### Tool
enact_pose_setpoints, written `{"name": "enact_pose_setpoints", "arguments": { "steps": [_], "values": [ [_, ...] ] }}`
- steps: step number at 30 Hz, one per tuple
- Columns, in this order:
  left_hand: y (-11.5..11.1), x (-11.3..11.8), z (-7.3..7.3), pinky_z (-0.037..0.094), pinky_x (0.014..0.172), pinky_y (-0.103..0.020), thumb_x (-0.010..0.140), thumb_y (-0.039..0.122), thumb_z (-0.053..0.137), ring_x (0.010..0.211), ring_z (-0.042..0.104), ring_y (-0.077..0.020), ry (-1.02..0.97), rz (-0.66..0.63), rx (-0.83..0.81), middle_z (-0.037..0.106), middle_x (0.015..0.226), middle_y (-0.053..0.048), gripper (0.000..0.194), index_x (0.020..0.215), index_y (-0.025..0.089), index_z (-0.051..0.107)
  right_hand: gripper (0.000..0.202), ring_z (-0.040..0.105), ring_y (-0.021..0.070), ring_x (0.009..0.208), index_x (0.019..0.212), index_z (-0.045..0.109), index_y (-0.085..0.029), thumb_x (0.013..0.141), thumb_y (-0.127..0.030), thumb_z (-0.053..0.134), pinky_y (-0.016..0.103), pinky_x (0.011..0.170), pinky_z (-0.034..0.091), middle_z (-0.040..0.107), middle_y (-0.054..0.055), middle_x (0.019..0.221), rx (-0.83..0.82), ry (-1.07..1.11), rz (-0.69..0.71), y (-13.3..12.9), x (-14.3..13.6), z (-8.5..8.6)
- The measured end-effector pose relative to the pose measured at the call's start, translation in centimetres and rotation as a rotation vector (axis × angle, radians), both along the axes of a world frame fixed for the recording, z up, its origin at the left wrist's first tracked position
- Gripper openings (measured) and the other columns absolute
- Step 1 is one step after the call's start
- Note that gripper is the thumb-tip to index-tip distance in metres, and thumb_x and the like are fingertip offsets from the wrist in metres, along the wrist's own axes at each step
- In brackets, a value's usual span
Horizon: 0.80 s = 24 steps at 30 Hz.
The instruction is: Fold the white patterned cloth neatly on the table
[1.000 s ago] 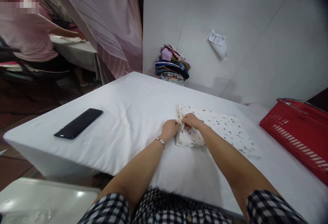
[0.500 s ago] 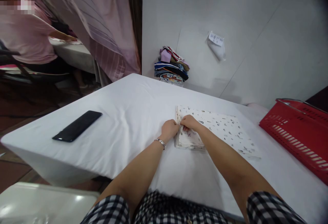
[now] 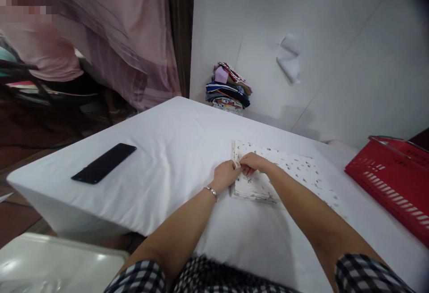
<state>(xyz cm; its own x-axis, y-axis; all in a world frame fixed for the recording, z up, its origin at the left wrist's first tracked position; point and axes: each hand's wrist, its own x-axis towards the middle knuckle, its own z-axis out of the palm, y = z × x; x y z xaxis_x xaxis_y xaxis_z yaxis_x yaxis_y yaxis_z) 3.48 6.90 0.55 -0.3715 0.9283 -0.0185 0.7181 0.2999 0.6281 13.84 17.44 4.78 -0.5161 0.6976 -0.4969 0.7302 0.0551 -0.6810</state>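
Note:
A white cloth with a small scattered print (image 3: 303, 168) lies on the white-covered table (image 3: 187, 136), folded in layers at its left end. My left hand (image 3: 226, 174), with a bracelet at the wrist, pinches the folded left edge of this cloth. Close beside it, my right hand (image 3: 253, 163) is also closed on the cloth, its fingertips at the upper layers near the same edge. The two hands nearly touch. The fingertips are partly hidden, so how many layers each one grips cannot be seen.
A black phone-like slab (image 3: 104, 163) lies at the table's left. The red plastic basket (image 3: 390, 181) stands at the right edge. Folded clothes (image 3: 228, 89) are stacked beyond the far edge, by the wall. A pale stool (image 3: 60, 261) is at lower left; a person (image 3: 56, 56) sits behind.
My left hand has moved slightly inward over the cloth's edge, closer to my right hand. The view has shifted a little. Both hands still grip the cloth.

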Motion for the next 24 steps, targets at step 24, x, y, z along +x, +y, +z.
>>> {"name": "enact_pose_setpoints", "arguments": {
  "steps": [24],
  "values": [
    [-0.3, 0.4, -0.5, 0.042, 0.073, -0.028, 0.083, 0.039, 0.048, 0.086, 0.060, -0.0180, 0.056, -0.091, 0.050, 0.065, 0.094, -0.004, 0.023, 0.093, 0.021, 0.059, 0.036, 0.061, 0.0282, 0.100, 0.104, 0.068, -0.015, 0.074, -0.035, 0.064, 0.035, 0.077, 0.050, 0.067, 0.015, 0.107, 0.796, -0.772, 0.497, 6.8, -8.5, 1.9]
  ]
}}
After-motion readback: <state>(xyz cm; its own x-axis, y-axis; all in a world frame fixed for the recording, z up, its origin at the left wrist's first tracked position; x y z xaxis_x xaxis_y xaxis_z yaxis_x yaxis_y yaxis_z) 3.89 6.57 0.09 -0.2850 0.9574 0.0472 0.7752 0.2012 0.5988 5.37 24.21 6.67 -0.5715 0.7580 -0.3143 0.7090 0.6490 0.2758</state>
